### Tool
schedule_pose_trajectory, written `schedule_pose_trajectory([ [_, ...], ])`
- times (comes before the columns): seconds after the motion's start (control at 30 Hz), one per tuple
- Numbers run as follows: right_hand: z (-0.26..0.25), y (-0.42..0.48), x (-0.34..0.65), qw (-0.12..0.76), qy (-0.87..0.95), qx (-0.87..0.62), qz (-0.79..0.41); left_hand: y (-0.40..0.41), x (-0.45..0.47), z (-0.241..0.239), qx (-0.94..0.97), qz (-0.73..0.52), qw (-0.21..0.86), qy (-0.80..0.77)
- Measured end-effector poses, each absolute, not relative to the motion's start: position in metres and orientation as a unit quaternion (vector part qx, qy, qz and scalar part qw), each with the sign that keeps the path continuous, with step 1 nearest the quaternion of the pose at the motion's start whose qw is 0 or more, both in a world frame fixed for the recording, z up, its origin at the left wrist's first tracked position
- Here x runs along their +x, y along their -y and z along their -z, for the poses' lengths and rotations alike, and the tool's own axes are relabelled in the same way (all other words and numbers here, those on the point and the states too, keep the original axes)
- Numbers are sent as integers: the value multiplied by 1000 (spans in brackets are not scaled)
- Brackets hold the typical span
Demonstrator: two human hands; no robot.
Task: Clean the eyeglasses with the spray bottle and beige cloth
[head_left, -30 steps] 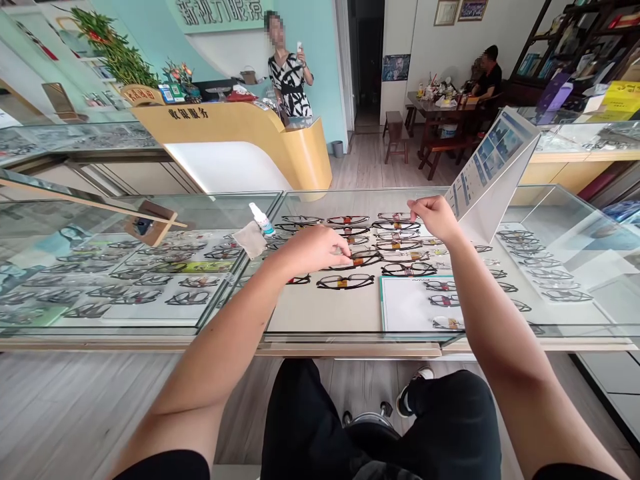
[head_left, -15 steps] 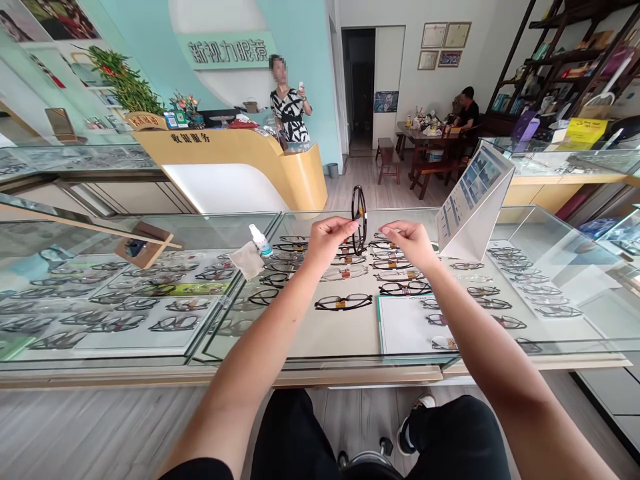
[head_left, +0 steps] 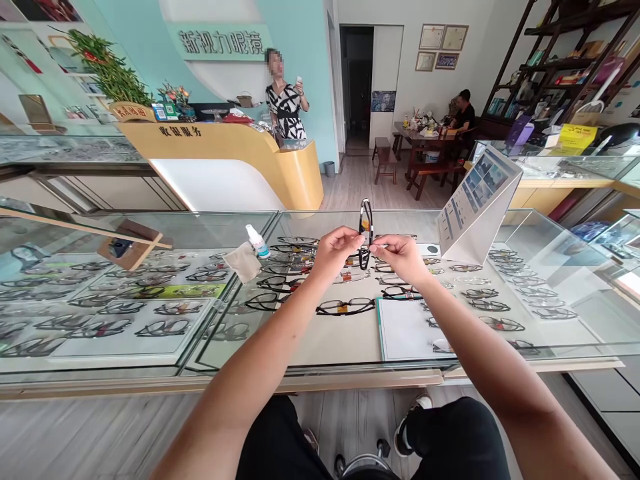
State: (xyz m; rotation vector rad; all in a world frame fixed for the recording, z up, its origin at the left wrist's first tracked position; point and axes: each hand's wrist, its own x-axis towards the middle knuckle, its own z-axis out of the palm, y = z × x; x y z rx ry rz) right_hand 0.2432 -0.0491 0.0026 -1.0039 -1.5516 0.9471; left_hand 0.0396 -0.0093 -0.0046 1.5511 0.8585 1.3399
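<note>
Both of my hands hold a pair of black-framed glasses upright above the glass display counter. My left hand pinches the frame from the left side. My right hand pinches it from the right, fingers closed on a temple. Under the glass lie rows of other glasses on a beige tray, next to a white card.
A small spray bottle and a grey cloth rest on the counter to the left. A slanted display stand is at the right, a wooden mirror stand at the left. One person stands behind the yellow reception desk; another sits at a far table.
My left hand picked a pair of black glasses up from the counter. Both hands then came together in front of me, holding the pair upright.
</note>
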Motion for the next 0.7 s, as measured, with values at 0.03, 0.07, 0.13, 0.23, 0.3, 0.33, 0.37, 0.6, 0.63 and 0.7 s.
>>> schedule_pose_trajectory([
  [0.03,-3,49,244,510,642,-418,-391,9,40,6,624,-538,454,-338],
  [0.07,-2,49,244,511,640,-420,-391,9,40,7,621,-539,464,-329],
  [0.13,-2,48,246,514,636,-422,-391,9,41,8,616,-544,478,-311],
  [0.23,-1,48,247,513,637,-420,-393,10,41,8,615,-542,493,-293],
  [0.3,-1,48,247,514,639,-417,-391,10,41,8,617,-530,508,-285],
  [0.33,-1,48,248,515,640,-416,-390,10,41,8,617,-525,514,-283],
  [0.37,-2,48,248,517,640,-414,-390,10,42,7,616,-522,518,-282],
  [0.6,-2,48,249,528,639,-401,-390,7,40,16,600,-503,543,-305],
  [0.63,-2,47,250,529,640,-400,-388,6,39,18,599,-503,543,-305],
  [0.7,-1,46,251,531,641,-403,-380,5,39,20,593,-508,546,-303],
])
